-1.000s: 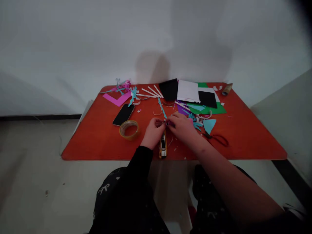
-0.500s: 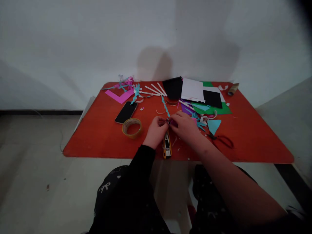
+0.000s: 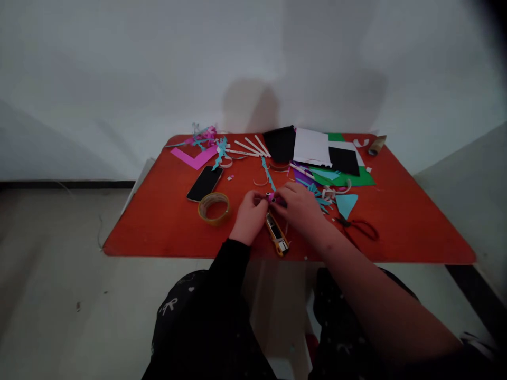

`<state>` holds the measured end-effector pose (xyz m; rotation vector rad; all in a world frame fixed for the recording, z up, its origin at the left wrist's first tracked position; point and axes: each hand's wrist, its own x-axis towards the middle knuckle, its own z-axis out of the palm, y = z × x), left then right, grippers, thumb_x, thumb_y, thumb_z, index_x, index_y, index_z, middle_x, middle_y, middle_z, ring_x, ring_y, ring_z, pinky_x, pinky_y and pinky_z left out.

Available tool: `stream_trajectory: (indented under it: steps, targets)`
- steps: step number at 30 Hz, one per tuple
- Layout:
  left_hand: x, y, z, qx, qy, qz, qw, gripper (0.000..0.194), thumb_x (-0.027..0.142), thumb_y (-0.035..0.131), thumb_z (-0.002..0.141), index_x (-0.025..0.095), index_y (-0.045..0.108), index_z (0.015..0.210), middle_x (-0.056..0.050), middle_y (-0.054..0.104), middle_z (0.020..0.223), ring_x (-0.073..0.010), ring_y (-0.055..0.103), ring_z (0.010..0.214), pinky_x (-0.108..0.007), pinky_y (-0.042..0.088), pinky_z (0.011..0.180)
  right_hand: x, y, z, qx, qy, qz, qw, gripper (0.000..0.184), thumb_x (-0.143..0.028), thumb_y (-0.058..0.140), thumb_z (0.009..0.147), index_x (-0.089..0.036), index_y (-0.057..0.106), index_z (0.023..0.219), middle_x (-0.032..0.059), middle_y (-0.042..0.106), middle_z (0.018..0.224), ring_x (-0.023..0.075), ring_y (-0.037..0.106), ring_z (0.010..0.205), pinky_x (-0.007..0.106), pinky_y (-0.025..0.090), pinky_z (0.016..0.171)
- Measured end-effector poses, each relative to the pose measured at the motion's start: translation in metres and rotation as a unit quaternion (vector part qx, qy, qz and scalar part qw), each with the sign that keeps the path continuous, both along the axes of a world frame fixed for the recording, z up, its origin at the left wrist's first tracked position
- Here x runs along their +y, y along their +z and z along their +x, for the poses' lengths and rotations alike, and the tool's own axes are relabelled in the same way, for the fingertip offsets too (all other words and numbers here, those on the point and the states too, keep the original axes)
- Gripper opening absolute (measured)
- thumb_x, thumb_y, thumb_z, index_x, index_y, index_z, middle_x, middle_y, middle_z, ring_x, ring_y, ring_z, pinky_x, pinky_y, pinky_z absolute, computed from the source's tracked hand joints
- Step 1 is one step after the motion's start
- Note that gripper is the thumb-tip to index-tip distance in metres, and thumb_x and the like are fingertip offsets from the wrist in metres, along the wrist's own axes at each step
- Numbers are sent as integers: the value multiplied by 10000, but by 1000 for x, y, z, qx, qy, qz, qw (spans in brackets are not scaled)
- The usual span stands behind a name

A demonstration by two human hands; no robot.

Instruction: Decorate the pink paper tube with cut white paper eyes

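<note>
My left hand (image 3: 250, 215) and my right hand (image 3: 299, 203) meet near the table's front middle, fingers closed in pinches. Between them is a small pink paper piece (image 3: 271, 197) with two white-and-black eye-like spots; much of it is hidden by the fingers. Just below the hands a yellow box cutter (image 3: 278, 236) lies slanted on the red table (image 3: 142, 221). To the left of my left hand rests a roll of tape (image 3: 203, 212). Dark-handled scissors (image 3: 362, 227) lie right of my right forearm.
A phone (image 3: 205, 183) lies behind the tape. White paper sticks (image 3: 252, 145), a white sheet (image 3: 312, 148), black paper (image 3: 279, 143) and green paper (image 3: 360, 179) lie farther back. Turquoise scraps (image 3: 346, 204) and a cardboard tube (image 3: 377, 145) are on the right. A wall stands behind.
The pink paper piece has turned, so more of its pink and both eye-like spots show between my fingers. The box cutter's near end has swung to the right.
</note>
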<state>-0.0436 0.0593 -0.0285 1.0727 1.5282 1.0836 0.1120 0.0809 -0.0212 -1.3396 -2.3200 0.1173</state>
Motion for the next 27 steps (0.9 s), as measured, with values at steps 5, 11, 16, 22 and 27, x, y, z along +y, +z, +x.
stream_trajectory:
  steps: [5,11,16,22,27]
  targets:
    - [2,-6,-2,-30,1,-10,1000,122,241,659,841,200,565,906,-4,681,803,-141,633,752,-249,456,702,1,-1,-2,-26,2,6,1000,125,-312,670,936,-195,701,904,118,699,986,275,593,949,362,428,827]
    - [4,-10,-4,-22,0,-6,1000,147,253,666,835,199,563,926,-7,681,799,-141,629,738,-246,450,691,2,0,-6,-49,-8,-1,999,135,-309,666,940,-186,697,893,124,700,998,277,594,951,358,412,794]
    - [4,-9,-3,-18,-1,-15,1000,161,247,675,825,205,554,923,-9,686,792,-147,634,738,-248,454,689,1,1,-8,-62,-1,12,998,119,-264,630,954,-186,703,900,120,703,966,270,591,925,357,397,780]
    - [4,-8,-2,-26,-6,-15,1000,196,249,706,800,205,548,908,-20,707,818,-156,652,760,-259,467,716,1,-1,-8,-70,1,24,997,109,-213,610,941,-187,693,876,112,698,946,261,586,893,355,386,765]
    - [9,-11,-3,-26,-10,-12,1000,211,252,721,797,199,552,911,-37,711,844,-161,658,781,-261,471,720,0,-2,-9,-85,-5,26,996,108,-202,606,937,-184,686,867,114,696,943,266,583,905,361,381,773]
